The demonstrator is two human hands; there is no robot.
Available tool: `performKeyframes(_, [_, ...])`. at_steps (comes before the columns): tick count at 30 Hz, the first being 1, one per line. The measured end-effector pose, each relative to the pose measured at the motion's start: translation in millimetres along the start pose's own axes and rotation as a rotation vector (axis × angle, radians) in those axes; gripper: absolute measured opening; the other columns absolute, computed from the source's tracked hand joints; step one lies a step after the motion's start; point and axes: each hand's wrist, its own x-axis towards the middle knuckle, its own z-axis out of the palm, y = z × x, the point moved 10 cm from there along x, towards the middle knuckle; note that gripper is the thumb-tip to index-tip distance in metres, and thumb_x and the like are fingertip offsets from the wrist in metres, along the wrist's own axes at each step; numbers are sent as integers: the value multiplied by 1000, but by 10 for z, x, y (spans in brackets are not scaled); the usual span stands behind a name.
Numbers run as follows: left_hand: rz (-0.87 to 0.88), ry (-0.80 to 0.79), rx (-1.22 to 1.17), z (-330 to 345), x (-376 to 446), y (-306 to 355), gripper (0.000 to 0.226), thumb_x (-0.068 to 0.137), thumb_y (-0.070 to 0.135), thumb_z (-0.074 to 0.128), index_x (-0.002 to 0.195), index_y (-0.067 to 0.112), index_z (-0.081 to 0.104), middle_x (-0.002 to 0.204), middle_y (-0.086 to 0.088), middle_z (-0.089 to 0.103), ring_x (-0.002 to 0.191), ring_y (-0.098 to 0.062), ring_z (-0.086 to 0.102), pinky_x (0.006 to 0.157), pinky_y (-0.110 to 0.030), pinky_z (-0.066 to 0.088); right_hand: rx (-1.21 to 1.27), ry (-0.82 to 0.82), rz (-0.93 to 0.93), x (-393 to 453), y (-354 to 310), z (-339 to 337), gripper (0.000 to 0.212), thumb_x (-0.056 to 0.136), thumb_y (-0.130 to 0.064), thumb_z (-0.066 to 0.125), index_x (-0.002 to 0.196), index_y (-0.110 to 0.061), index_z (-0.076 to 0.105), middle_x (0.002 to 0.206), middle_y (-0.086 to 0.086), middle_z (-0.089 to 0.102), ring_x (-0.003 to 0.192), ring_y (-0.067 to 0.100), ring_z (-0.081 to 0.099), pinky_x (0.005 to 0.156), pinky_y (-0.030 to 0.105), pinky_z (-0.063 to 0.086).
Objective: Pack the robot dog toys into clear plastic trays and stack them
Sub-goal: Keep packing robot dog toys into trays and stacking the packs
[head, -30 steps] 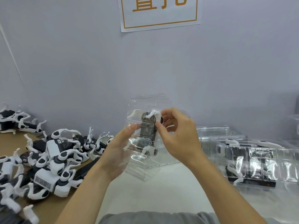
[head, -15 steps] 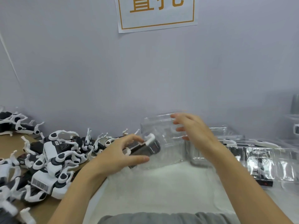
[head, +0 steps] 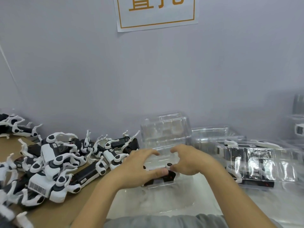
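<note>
1. i found the left hand (head: pixel 139 168) and right hand (head: pixel 189 162) pressing a robot dog toy (head: pixel 164 176) into the open clear plastic tray (head: pixel 164 129) on the white table; neither closed round it.
2. i judged the toy rigid and light with fragile legs, the tray thin and flexible; hold the body.

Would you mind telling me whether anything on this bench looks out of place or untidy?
The unpacked toy dogs on the left lie in a loose heap, tangled, legs pointing every way, some upside down. Otherwise nothing stands out: both hands, left and right, work at the open clear tray, and packed trays sit on the right.
</note>
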Motion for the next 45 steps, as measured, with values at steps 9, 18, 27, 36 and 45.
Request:
performKeyframes(9, [-496, -108, -204, 10, -188, -547, 102, 70, 66, 76, 146, 15, 30, 113, -3, 56, 82, -22, 75, 73, -36, 63, -49, -15, 86, -27, 42, 16, 53, 92, -19, 57, 143, -13, 41, 133, 10, 55, 85, 22, 72, 82, 36, 60])
performKeyframes(18, [-293, 126, -590, -282, -147, -205, 79, 77, 36, 85, 140, 22, 41, 112, -3, 65, 79, -20, 72, 60, -32, 57, 17, 360, 46, -407, -137, -746, 41, 82, -16, 64, 123, -11, 61, 116, 6, 66, 102, 27, 63, 80, 35, 55])
performKeyframes(27, [-36, 201, -1288, -532, -250, 378, 73, 64, 39, 83, 130, 52, 54, 124, -13, 66, 96, -39, 73, 71, -44, 62, 283, 745, -64, -888, -56, -1440, 43, 88, -32, 62, 127, -15, 55, 115, 3, 60, 110, 26, 55, 83, 33, 43])
performKeyframes(36, [-71, 360, -1661, -439, -235, 590, 7, 88, 12, 55, 90, 15, 62, 111, -25, 69, 78, -41, 74, 55, -41, 60, 618, 762, -159, -1051, 129, -1647, 55, 94, -34, 57, 146, -27, 43, 143, -5, 51, 133, 13, 46, 110, 37, 40])
performKeyframes(45, [-124, 187, -1564, -388, 433, 1397, 10, 91, 13, 50, 96, 16, 59, 115, -24, 61, 92, -37, 65, 63, -37, 62, 886, 1125, -164, -1473, 499, -1965, 37, 90, -23, 57, 126, -32, 59, 107, -11, 64, 102, 3, 61, 90, 29, 54])
